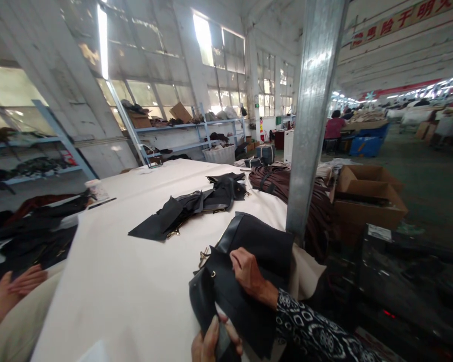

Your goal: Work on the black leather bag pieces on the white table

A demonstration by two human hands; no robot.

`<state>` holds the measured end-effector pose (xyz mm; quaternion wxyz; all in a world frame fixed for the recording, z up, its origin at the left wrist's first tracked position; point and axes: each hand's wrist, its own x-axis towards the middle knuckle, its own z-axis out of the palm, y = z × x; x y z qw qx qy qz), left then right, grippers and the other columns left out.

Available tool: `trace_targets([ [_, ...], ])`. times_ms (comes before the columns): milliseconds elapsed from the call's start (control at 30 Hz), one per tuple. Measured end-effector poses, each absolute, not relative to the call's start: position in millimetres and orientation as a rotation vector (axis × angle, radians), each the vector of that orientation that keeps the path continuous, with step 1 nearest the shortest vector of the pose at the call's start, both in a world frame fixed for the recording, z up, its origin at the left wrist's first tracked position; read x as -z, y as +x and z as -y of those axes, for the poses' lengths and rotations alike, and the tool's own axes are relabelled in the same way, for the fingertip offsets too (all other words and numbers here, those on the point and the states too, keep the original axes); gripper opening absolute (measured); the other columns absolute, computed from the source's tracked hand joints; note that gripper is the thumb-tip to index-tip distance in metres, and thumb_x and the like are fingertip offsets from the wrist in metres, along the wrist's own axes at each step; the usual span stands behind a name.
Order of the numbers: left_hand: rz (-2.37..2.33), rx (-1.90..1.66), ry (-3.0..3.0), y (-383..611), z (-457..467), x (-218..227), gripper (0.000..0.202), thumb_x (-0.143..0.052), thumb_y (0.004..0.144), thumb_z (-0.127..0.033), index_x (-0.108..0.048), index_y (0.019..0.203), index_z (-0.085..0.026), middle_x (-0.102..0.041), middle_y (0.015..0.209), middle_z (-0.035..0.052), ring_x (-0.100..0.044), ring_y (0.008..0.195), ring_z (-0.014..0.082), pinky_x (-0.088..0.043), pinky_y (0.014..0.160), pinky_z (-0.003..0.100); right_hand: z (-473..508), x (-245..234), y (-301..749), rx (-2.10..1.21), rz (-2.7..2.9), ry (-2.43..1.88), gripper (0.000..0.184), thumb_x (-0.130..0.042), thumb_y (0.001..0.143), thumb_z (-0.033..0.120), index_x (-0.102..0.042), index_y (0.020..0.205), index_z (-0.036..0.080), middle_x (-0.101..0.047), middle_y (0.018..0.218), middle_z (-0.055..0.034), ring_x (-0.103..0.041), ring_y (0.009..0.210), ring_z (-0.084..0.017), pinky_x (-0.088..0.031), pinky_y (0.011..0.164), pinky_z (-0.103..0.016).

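A black leather bag (256,241) with a strap edge and small gold-coloured fittings lies folded at the near edge of the white-covered table (117,286). My right hand (249,274), in a patterned black-and-white sleeve, grips its upper fold. My left hand (213,342) pinches a lower edge of the same bag at the bottom of the view. Further up the table lies a loose heap of black leather pieces (189,208) with metal fittings. A co-worker's hand (26,280) shows at the far left, touching nothing I can make out.
Coiled brown straps (283,183) and an open cardboard box (366,201) stand beyond a steel pillar (313,110) right of the table. Black goods lie at the left. Blue shelves (196,128) line the far wall, and a seated person works further back.
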<state>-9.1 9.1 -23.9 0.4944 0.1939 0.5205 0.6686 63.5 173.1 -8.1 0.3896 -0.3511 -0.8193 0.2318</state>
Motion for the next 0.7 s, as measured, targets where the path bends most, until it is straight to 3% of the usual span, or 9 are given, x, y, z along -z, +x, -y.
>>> trace_targets([
  [133, -1.288, -1.485, 0.449, -14.5, -21.0, 24.9, 0.046, -0.065, 0.066, -0.062, -0.054, 0.075, -0.018, -0.061, 0.046, 0.0057, -0.058, 0.043, 0.0226, -0.043, 0.043, 0.029, -173.8, 18.4, 83.9, -0.370, 1.986, -0.798, 0.027, -0.038, 0.090, 0.011, -0.057, 0.108, 0.012, -0.059, 0.105, -0.0124, -0.053, 0.100, -0.020, -0.045, 0.090, -0.033],
  [200, -1.288, -1.411, 0.437, -18.2, -25.2, 25.7, 0.051, -0.070, 0.059, -0.063, -0.054, 0.075, -0.017, -0.062, 0.047, 0.0072, -0.058, 0.043, 0.0236, -0.044, 0.043, 0.031, -174.4, 21.7, 87.8, -0.337, 2.043, -0.812, 0.029, -0.043, 0.088, 0.010, -0.055, 0.115, 0.012, -0.058, 0.111, -0.0129, -0.050, 0.105, -0.022, -0.043, 0.095, -0.036],
  [433, -1.345, -1.444, 0.350, -9.7, -30.0, 11.9, 0.053, -0.071, 0.057, -0.063, -0.055, 0.075, -0.015, -0.064, 0.050, 0.0076, -0.058, 0.044, 0.0226, -0.045, 0.045, 0.031, -174.5, 21.5, 88.0, -0.325, 2.156, -0.895, 0.019, -0.045, 0.089, 0.013, -0.060, 0.099, 0.016, -0.063, 0.095, -0.0075, -0.053, 0.089, -0.020, -0.045, 0.084, -0.035],
  [700, -1.242, -1.590, 0.247, -29.1, -11.7, 17.3, 0.049, -0.074, 0.055, -0.058, -0.056, 0.076, -0.017, -0.061, 0.048, 0.0039, -0.059, 0.051, 0.0237, -0.046, 0.050, 0.032, -173.8, 24.6, 88.2, -0.316, 2.147, -0.943, 0.015, -0.047, 0.090, 0.015, -0.061, 0.095, 0.017, -0.062, 0.088, -0.0055, -0.052, 0.084, -0.019, -0.042, 0.078, -0.032],
])
